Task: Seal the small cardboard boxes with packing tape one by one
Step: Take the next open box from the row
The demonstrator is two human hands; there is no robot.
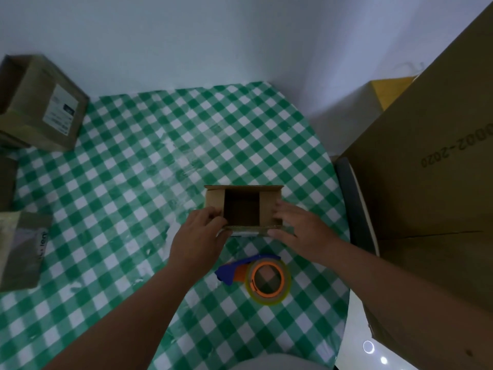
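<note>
While both hands press its side flaps, square cardboard box [244, 206] gapes open.

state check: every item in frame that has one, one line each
small box: top open, side flaps folded in, untaped
left hand: pressing the left flap
right hand: fingers flat on the right flap
tape dispenser: lying on the tablecloth, unheld
box at far left: tipped, open side facing left
big carton: standing at the right, closed on the visible side
</note>
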